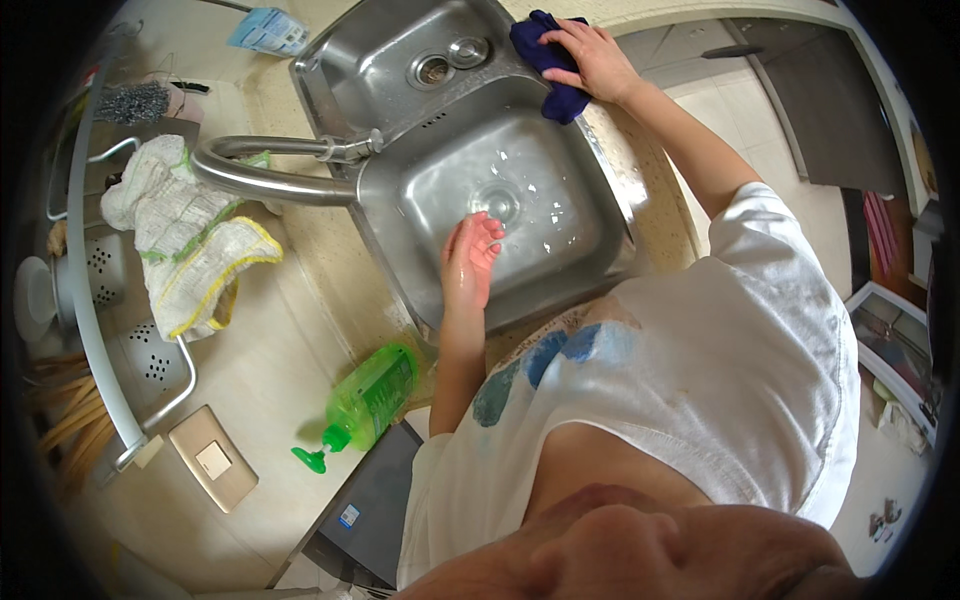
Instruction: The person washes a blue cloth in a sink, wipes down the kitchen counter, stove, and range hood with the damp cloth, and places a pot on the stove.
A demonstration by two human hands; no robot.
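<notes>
My right hand (592, 64) lies over a bunched dark purple cloth (564, 105), thumb and fingers gripping it. The cloth drapes over the right rim of the stainless steel double sink (424, 307), near the divider between its basins. Over the larger basin (540, 274), my left hand (472, 255) looks wet and holds nothing, its fingers loosely curled and slightly apart. Clear rippled water (517, 172) covers the basin's bottom and its drain. A curved metal faucet (277, 184) rises at the left rim, its spout pointing toward the divider.
A green pump soap bottle (375, 394) is at the sink's near-left corner. White cloths (180, 232) with green and yellow edging hang from a wall rail (86, 300) at the left. The smaller basin holds a drain strainer (469, 51). A blue-white pouch (268, 31) sits behind.
</notes>
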